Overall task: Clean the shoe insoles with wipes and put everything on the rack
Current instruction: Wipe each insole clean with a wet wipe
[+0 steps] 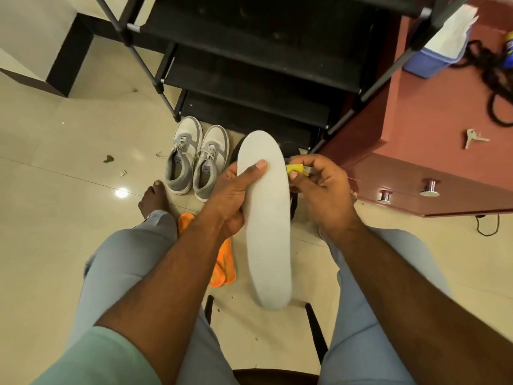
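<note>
I look down from a head camera at a glossy cream tiled floor (69,207). Ahead stands a black metal-framed shoe rack with dark fabric shelves (249,70), and to its right a reddish-brown wooden table with round metal drawer knobs (433,140). A pair of grey and white lace-up sneakers (198,157) sits on the floor just in front of the rack. Between my knees I hold a long pale grey foam shoe insole (268,218), toe end pointing toward the rack. My left hand (236,193) has its grip around the insole's left edge, thumb pressed on top. My right hand (323,184) pinches a small crumpled yellow wipe (293,168) at the insole's right edge. An orange cloth (222,262) lies on the floor beneath my arms. A small set of silver keys (473,137) rests on the table.
</note>
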`<state>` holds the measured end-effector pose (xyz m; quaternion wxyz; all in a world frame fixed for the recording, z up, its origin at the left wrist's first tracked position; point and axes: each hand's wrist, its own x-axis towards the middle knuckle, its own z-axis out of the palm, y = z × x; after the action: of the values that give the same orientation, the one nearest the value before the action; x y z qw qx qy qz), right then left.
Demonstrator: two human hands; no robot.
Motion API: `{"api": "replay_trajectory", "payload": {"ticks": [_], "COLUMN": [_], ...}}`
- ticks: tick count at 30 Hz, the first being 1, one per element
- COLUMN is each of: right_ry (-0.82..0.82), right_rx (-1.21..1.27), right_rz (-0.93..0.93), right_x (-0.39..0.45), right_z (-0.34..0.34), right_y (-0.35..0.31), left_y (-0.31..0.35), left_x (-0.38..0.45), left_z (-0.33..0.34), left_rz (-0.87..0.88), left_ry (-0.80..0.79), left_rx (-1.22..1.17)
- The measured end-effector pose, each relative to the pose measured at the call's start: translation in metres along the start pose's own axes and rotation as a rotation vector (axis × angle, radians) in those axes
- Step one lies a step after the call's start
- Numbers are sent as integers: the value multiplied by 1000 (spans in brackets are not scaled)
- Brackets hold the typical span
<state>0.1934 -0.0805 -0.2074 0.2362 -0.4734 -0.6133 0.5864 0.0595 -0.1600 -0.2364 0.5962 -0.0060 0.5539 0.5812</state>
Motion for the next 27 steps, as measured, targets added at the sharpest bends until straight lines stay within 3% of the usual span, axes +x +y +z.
{"api": "replay_trajectory", "payload": {"ticks": [6,13,20,25,27], "right_ry": [102,199,35,80,6], "right_rx": [57,-350,-536,-619,-672], "right_rz": [40,-23,-289,-160,-245], "right_x": [5,17,15,22,17], "right_z": [-2,7,18,7,13], "right_y": [-1,4,3,11,10], "left_y": [1,-6,-18,-20,-23], "left_x": [2,-2,-4,-5,-4], "left_z": [-1,6,11,10,11], "left_rz": [33,69,43,0,-12], "left_ry": [-28,-238,-180,-196,-189], "left_rx": [52,145,309,357,372]}}
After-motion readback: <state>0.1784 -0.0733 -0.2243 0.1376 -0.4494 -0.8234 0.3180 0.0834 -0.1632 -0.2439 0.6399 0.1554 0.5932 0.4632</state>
